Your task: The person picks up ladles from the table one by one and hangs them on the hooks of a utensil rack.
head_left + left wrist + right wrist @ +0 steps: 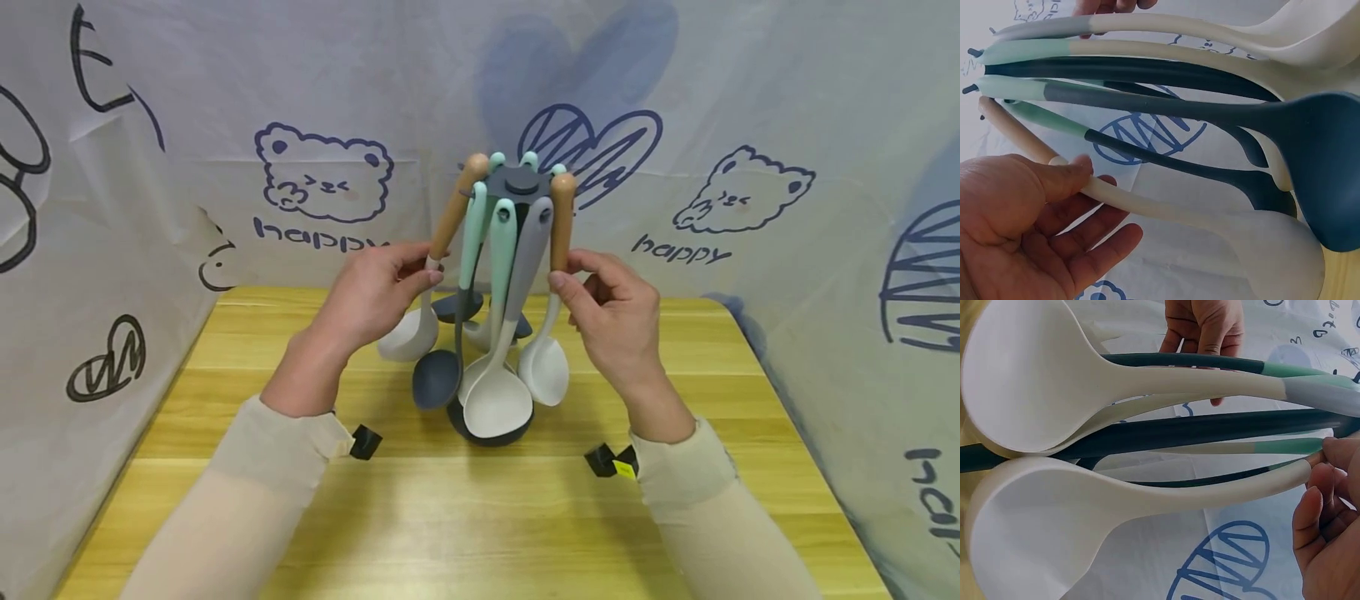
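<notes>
A dark rotating-style utensil rack (pixel 520 182) stands on the table, hung all round with ladles and similar kitchen tools. My left hand (pixel 367 292) pinches a white ladle (pixel 408 336) with a wooden handle at the rack's left side, thumb and fingers where the wood meets the white shaft. On the right side, my right hand (pixel 618 312) pinches another wooden-handled white ladle (pixel 545 372) low on its handle. Between them hang a dark ladle (pixel 1329 169) with a mint handle and a white ladle (pixel 1029 375) with a grey handle. Both held ladles' handle tops are at the rack's rim.
The rack's round dark base (pixel 491 437) rests on a wood-grain table (pixel 465 525). More dark utensils (pixel 457 307) hang at the back. A white cloth (pixel 442 75) with drawn bears and hearts surrounds the table. Small black devices (pixel 365 442) sit at both wrists.
</notes>
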A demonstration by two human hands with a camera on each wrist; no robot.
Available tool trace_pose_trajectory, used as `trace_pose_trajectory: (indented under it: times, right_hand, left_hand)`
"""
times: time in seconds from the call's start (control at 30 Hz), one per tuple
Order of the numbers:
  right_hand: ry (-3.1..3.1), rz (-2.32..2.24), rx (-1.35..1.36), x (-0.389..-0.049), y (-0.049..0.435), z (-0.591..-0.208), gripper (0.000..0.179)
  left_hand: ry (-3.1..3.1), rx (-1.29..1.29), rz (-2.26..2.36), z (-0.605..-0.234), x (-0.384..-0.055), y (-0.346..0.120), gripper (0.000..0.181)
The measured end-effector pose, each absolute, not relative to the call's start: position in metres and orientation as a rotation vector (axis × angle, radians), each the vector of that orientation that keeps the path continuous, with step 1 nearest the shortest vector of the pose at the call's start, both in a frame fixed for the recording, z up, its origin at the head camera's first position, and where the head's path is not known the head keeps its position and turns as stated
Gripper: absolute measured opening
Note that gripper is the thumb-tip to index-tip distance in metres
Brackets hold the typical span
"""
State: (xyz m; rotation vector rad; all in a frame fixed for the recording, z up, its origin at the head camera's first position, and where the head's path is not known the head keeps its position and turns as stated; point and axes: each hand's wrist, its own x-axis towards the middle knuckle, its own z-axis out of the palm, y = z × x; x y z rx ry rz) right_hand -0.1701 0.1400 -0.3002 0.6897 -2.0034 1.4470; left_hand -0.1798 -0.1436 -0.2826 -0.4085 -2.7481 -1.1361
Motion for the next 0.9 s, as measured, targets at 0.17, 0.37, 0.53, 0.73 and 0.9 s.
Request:
trace_pose_trajectory:
  times: [0.17,0.37,0.53,0.73,0.9]
  right_hand:
    - [-1.992,1.464,0.691,-0.171,0.141,-0.301,0.020]
    - [-1.995,1.472,0.678,-0.172,0.140,-0.303,0.019]
    - [-2.021,1.500,0.642,-0.172,0.140,-0.305,0.021]
    - [-2.078,1.486,0.558,-0.170,0.148,-0.313,0.020]
    - [-2.160,1.379,0.507,-0.168,0.165,-0.333,0.018]
  left_hand:
    - [-2.764,-0.426,-1.146,-0.284,-0.182,-0.145,0.026]
    - [-2.766,-0.410,-1.173,-0.282,-0.182,-0.144,0.028]
    - [-2.787,-0.381,-1.198,-0.282,-0.180,-0.147,0.040]
    - [-2.818,-0.364,-1.249,-0.288,-0.169,-0.159,0.053]
    - [-2.887,-0.236,-1.185,-0.309,-0.148,-0.184,0.053]
